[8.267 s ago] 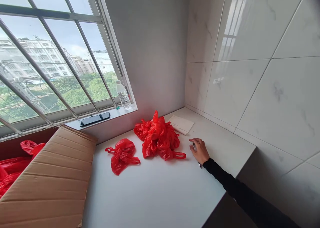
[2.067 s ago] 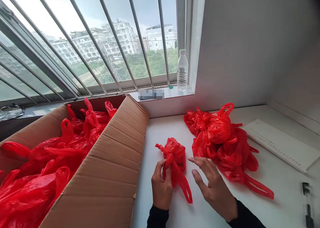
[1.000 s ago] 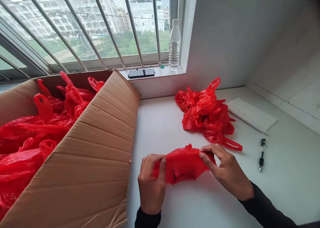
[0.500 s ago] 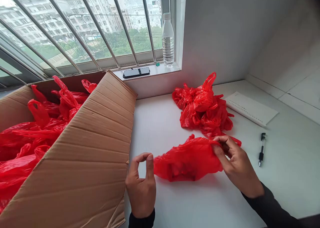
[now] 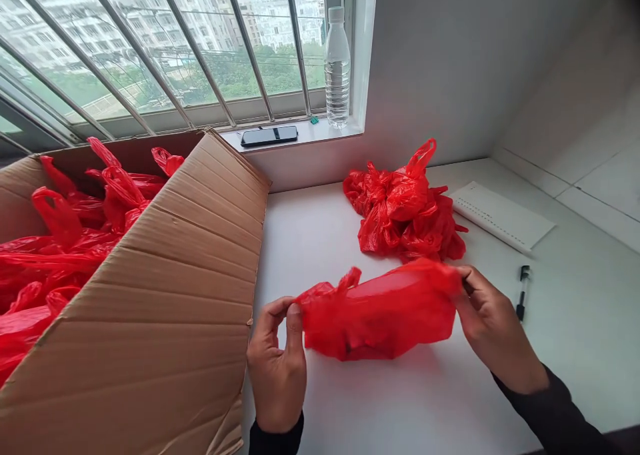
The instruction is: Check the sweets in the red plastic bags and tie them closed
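A red plastic bag (image 5: 383,312) is stretched out just above the white counter (image 5: 400,408) between both hands. My left hand (image 5: 276,368) pinches its left end with thumb and fingers. My right hand (image 5: 493,332) grips its right end, fingers closed on the plastic. Behind it lies a heap of crumpled red bags (image 5: 405,205). A large open cardboard box (image 5: 165,308) at the left holds several more red bags (image 5: 65,242).
A black pen (image 5: 521,295) and a white notepad (image 5: 500,216) lie on the counter at the right. On the window sill stand a water bottle (image 5: 337,68) and a dark phone (image 5: 269,135). Window bars sit behind; tiled wall at right.
My left hand, open half a second ago, has closed on the bag's left end. The bag has been pulled wider between both hands and lifted slightly.
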`<state>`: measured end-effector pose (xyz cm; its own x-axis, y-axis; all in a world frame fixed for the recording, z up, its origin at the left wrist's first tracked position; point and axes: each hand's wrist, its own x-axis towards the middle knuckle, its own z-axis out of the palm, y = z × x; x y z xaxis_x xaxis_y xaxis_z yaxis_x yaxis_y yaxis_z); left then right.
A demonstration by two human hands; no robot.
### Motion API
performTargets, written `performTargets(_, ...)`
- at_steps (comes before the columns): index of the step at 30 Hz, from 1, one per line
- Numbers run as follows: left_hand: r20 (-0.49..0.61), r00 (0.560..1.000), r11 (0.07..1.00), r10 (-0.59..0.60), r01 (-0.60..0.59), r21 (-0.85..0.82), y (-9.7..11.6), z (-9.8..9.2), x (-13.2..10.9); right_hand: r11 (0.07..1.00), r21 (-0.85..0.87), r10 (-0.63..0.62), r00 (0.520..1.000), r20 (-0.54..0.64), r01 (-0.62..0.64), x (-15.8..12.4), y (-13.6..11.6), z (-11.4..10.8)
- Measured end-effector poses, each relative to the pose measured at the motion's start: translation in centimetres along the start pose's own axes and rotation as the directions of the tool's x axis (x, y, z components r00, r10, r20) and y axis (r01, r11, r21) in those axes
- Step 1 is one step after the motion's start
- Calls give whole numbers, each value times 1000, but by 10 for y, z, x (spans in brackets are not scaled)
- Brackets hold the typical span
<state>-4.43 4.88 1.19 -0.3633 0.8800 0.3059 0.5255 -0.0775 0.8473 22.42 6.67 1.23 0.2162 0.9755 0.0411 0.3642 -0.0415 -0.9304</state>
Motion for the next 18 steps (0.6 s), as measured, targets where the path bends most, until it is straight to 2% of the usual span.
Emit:
performTargets(3,75,997,998,11,-6,-56,2,-1,-6,998,10,-57,997,-42,57,-4,-3,3)
performTargets(5,126,987,995,102,-99,-35,7,4,-10,979,6,-201,971,-128,204,-11,-10,8)
performTargets(6,140,978,988,156,-155,-14,9,7,-11,950,-10,-308,930,-202,313,-15,-16,10)
performTargets(7,143,968,978,205,-208,5,11,9,-12,901,-40,-428,866,-260,433,-19,-22,12)
performTargets(8,140,960,969,243,-247,16,11,11,-12,833,-75,-546,794,-267,548,-21,-28,13)
performTargets(9,132,955,963,265,-269,15,12,12,-12,758,-94,-649,733,-204,645,-23,-35,15)
performTargets(10,120,954,961,275,-277,1,12,11,-12,693,-97,-720,689,-80,714,-22,-41,17)
performTargets(11,106,954,960,281,-281,-14,11,10,-12,651,-96,-749,657,79,753,-20,-46,18)
performTargets(13,61,955,957,291,-290,-28,10,4,-13,619,-125,-708,620,338,776,-14,-52,23)
performTargets(14,29,956,956,293,-292,-24,9,1,-13,622,-165,-668,629,398,765,-10,-53,25)
performTargets(16,-26,963,963,267,-268,-11,8,-6,-14,633,-254,-601,670,436,732,-4,-52,29)
performTargets(18,-48,985,985,168,-170,-33,7,-12,-16,639,-305,-546,696,467,706,-3,-49,30)
